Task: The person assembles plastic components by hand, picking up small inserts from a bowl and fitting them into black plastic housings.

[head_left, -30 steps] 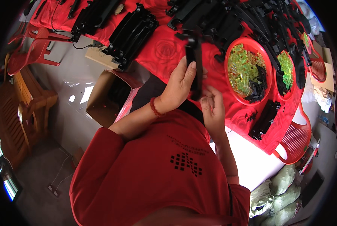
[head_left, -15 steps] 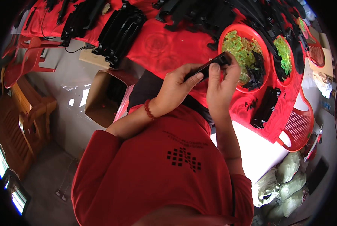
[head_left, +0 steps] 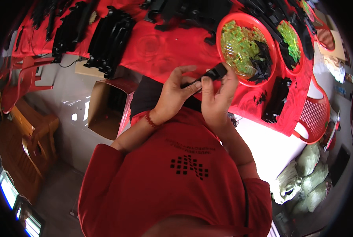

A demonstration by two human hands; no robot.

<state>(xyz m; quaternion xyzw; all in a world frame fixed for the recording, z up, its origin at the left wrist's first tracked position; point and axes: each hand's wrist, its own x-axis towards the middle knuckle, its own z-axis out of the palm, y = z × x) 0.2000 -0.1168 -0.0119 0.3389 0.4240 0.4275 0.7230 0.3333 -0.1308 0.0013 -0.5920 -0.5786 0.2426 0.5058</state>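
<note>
Between my two hands, in front of my chest, is a long black plastic part (head_left: 216, 72), tilted so its right end is higher. My left hand (head_left: 171, 94), with a red beaded bracelet at the wrist, pinches its lower left end between thumb and fingers. My right hand (head_left: 216, 99) grips the upper right end, thumb on the near side and fingers behind it. Some of the part is hidden by the fingers. Just beyond my right hand stands a red round basin (head_left: 274, 59) of small yellow-green clear pieces and small black pieces.
A red cloth (head_left: 152, 43) covers the table. Black plastic parts (head_left: 111, 41) lie stacked at the far left, more along the back. A second red basin (head_left: 301, 63) stands at right, near a black part (head_left: 277, 98). An open cardboard box (head_left: 101, 118) and red chair (head_left: 318, 118) flank the table.
Both hands and the black part have shifted left and slightly nearer in the picture, and the part has turned. My left fingers have spread more. The whole view has shifted a little.
</note>
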